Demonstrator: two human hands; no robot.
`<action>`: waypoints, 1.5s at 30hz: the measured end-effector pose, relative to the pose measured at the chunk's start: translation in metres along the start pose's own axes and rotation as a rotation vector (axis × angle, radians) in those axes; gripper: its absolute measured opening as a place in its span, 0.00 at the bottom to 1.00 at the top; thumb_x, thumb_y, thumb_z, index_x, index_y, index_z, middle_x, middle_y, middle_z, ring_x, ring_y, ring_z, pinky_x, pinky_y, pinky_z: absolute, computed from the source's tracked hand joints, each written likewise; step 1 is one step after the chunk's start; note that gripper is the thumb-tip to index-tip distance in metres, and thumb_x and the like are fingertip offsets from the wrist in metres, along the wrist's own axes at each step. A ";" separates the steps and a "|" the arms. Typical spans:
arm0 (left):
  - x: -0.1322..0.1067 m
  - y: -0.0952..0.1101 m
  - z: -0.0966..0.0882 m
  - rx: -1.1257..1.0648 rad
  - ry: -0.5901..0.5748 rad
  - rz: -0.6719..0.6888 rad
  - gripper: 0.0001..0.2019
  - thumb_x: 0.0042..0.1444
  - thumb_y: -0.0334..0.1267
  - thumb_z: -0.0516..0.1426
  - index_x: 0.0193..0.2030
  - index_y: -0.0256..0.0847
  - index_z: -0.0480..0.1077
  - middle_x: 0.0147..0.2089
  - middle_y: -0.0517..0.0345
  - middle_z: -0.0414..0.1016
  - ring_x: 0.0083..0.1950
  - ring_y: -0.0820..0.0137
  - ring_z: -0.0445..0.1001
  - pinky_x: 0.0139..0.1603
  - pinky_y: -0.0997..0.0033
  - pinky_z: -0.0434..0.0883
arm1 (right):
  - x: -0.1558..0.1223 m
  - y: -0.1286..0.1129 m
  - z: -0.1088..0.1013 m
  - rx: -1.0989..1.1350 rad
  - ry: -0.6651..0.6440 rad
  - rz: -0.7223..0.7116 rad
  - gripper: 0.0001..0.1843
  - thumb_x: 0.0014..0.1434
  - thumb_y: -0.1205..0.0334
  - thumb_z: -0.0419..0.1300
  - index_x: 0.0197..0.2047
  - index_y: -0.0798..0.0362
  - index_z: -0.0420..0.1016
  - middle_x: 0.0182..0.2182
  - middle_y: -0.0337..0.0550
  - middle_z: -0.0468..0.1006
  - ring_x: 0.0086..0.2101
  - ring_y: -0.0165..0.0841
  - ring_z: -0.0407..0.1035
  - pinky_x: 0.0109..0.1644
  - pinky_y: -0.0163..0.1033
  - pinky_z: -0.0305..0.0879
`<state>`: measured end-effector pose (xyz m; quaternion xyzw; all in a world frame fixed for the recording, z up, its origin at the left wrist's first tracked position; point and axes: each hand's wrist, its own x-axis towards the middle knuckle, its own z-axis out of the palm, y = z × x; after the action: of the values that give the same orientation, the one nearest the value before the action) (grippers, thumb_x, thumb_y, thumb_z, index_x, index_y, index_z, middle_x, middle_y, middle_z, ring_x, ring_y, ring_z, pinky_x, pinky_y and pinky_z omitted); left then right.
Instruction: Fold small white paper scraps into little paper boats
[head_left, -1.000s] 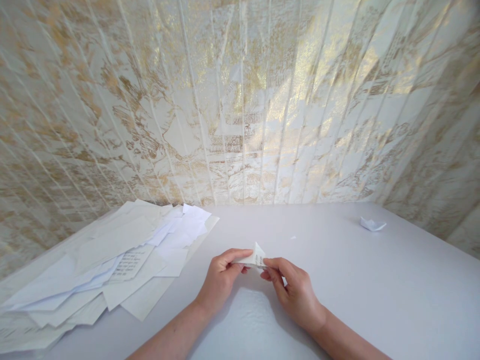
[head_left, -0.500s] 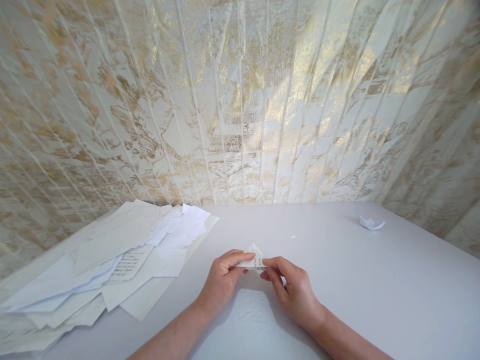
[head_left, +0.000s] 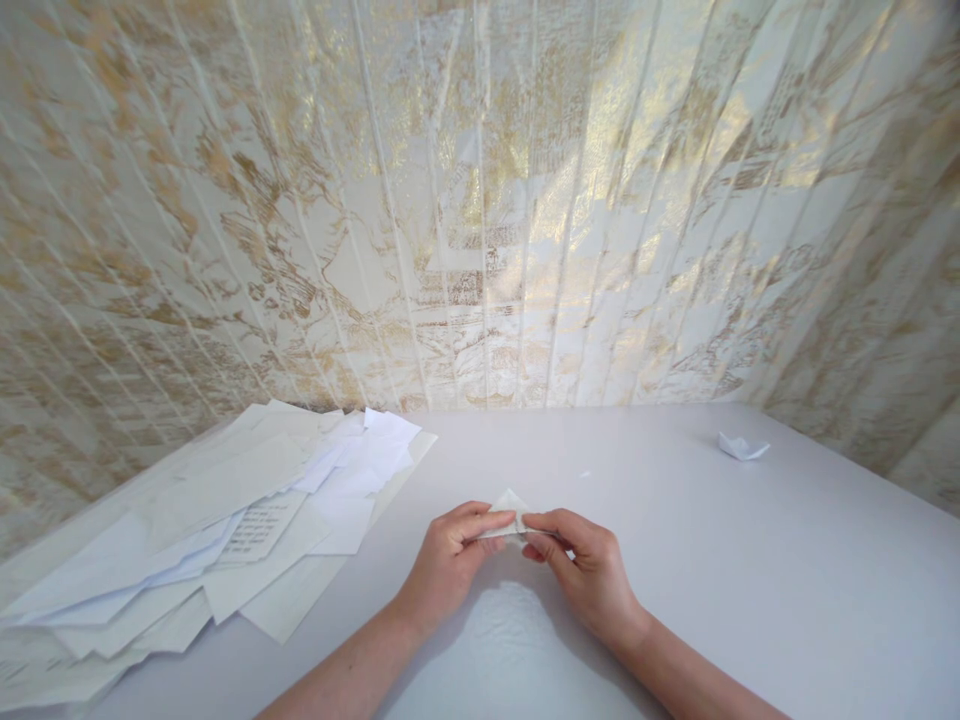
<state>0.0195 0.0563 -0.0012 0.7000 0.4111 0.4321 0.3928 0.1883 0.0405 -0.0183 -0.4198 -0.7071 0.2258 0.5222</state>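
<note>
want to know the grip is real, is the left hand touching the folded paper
Touching. The head view shows the left hand gripping the folded paper, its fingers closed on it.

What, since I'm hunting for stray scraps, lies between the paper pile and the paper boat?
In the head view, one small white scrap lies on the tabletop between the paper pile and the paper boat, just beyond the right hand.
</note>
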 end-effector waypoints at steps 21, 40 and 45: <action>-0.001 0.002 0.002 -0.150 0.185 -0.145 0.07 0.46 0.35 0.57 0.31 0.37 0.75 0.27 0.57 0.76 0.30 0.69 0.72 0.34 0.72 0.68 | 0.002 -0.008 0.001 0.021 0.062 0.154 0.10 0.55 0.57 0.55 0.30 0.55 0.71 0.20 0.42 0.76 0.21 0.31 0.71 0.25 0.32 0.67; 0.000 0.000 0.006 -0.301 0.144 -0.109 0.11 0.45 0.33 0.56 0.39 0.39 0.66 0.31 0.59 0.75 0.31 0.71 0.71 0.34 0.74 0.66 | 0.003 -0.008 0.000 -0.022 0.066 0.098 0.08 0.55 0.59 0.54 0.30 0.54 0.71 0.22 0.40 0.76 0.23 0.30 0.70 0.27 0.32 0.66; -0.001 -0.001 0.006 -0.221 0.164 -0.102 0.07 0.45 0.33 0.56 0.34 0.38 0.68 0.27 0.61 0.72 0.30 0.71 0.70 0.32 0.75 0.65 | 0.003 -0.009 -0.001 -0.033 0.067 0.096 0.09 0.55 0.59 0.54 0.30 0.54 0.71 0.21 0.40 0.76 0.23 0.30 0.70 0.27 0.32 0.66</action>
<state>0.0244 0.0549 -0.0038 0.5930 0.4267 0.5102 0.4539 0.1853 0.0377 -0.0098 -0.4692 -0.6718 0.2249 0.5272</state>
